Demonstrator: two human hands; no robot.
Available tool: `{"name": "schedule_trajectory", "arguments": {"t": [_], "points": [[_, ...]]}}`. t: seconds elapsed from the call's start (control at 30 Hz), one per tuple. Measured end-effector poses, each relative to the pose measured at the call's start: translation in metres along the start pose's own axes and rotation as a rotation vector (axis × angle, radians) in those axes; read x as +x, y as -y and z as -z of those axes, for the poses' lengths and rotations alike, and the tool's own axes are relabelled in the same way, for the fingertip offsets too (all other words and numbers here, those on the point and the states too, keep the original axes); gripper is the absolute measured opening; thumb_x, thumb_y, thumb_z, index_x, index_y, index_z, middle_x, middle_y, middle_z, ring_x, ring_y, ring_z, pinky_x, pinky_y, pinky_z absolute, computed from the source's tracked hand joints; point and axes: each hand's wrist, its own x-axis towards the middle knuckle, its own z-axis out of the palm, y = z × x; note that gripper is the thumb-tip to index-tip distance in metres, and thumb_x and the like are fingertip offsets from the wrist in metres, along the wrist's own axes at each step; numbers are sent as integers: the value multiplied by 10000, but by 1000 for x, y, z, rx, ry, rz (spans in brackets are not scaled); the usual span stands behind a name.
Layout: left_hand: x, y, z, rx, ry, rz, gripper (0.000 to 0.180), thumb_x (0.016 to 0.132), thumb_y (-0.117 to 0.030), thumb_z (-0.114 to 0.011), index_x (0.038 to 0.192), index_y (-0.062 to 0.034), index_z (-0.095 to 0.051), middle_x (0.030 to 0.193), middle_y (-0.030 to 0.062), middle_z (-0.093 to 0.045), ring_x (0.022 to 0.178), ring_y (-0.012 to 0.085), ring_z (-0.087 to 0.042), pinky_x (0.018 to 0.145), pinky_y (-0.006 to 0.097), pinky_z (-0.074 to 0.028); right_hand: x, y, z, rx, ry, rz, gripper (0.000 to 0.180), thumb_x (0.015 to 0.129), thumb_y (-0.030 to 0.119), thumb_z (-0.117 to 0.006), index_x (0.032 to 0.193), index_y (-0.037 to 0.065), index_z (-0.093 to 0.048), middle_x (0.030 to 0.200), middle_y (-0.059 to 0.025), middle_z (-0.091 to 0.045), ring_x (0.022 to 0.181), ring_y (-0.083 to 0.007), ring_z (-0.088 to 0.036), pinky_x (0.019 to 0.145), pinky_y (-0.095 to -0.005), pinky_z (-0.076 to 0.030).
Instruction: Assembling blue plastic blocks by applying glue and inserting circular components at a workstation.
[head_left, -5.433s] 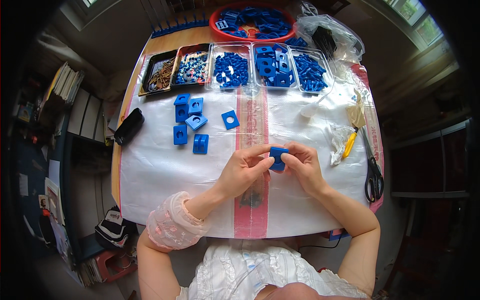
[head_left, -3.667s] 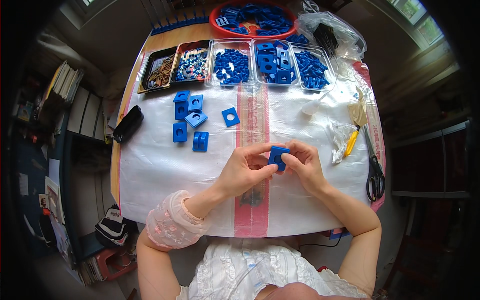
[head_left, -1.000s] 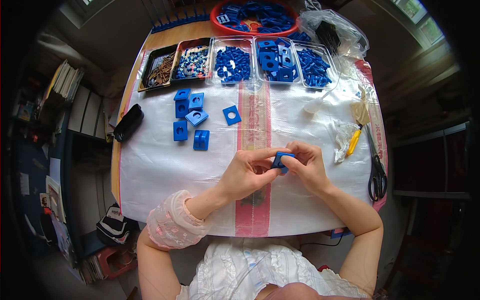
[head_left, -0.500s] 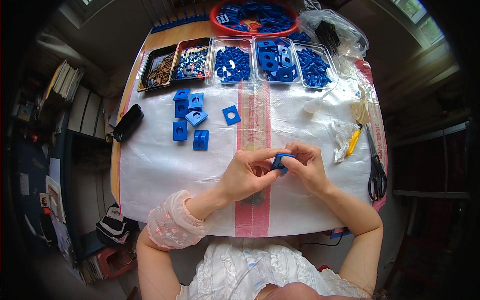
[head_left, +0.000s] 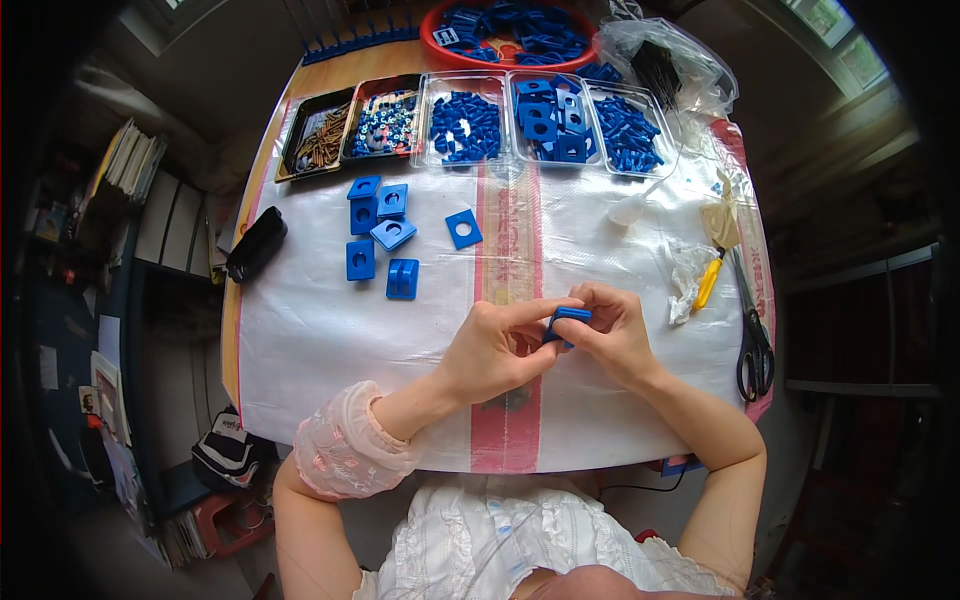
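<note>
Between both hands, above the striped sheet, I grip a small blue plastic part (head_left: 568,318); fingers cover much of it. My left hand (head_left: 505,345) pinches its left side with thumb and fingertips. My right hand (head_left: 612,330) closes on it from the right, thumb across the front. Farther off, one flat blue square plate with a round hole (head_left: 463,229) lies alone. To its left sits a loose group of blue square pieces (head_left: 363,213), several of them with round holes. Nearest me in that group is a blue piece with a raised ridge (head_left: 402,279).
Along the far side stand trays of brass-coloured screws (head_left: 326,138), small nuts (head_left: 384,125), and blue parts (head_left: 466,127). Behind them is a red basin (head_left: 430,40). A black case (head_left: 257,246) lies left; a yellow-handled cutter (head_left: 708,284) and black scissors (head_left: 753,350) lie right.
The blue part has tilted between my fingers, so its edge now shows more than its holed face. Both hands stay in nearly the same place.
</note>
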Motion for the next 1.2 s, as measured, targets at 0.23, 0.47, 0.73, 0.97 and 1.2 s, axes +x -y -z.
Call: {"name": "schedule_trajectory", "arguments": {"t": [0.23, 0.47, 0.73, 0.97, 1.2], "points": [[-1, -4, 0, 0, -4, 5, 488, 833, 79, -594, 1309, -29, -612, 901, 58, -728, 806, 58, -663, 672, 183, -524, 0, 1, -1, 2, 6, -10, 88, 879, -16, -686, 880, -12, -599, 855, -38, -641, 787, -82, -626, 676, -236, -540], [1, 0, 0, -33, -15, -16, 504, 833, 82, -582, 1325, -27, -599, 924, 76, -738, 820, 63, -663, 695, 188, -525, 1, -3, 0, -23, 18, 16, 113, 873, 7, -706, 902, -4, -597, 883, -22, -625, 814, -65, -603, 697, -231, -529], [2, -3, 1, -151, -29, 14, 463, 866, 43, -629, 1326, 18, -575, 960, 121, -737, 876, 138, -707, 722, 227, -555, 0, 2, -2, -68, -49, -44, 144, 966, 129, -627, 921, -7, -647, 791, -7, -627, 689, -47, -579, 604, -205, -472], [6, -1, 7, -286, -65, 90, 434, 888, 1, -642, 1315, 28, -573, 1017, 121, -735, 917, 170, -717, 760, 255, -568, -1, -1, 4, -2, -57, -75, 196, 998, 191, -576, 961, 10, -642, 790, 10, -623, 679, -17, -548, 574, -197, -430], [7, 0, 9, -302, -85, 81, 442, 888, 8, -648, 1321, 33, -564, 1034, 127, -728, 926, 183, -719, 755, 253, -573, 1, 9, -13, -46, -43, 12, 167, 999, 159, -565, 992, 2, -623, 784, -2, -624, 689, -41, -560, 577, -208, -440]]}}
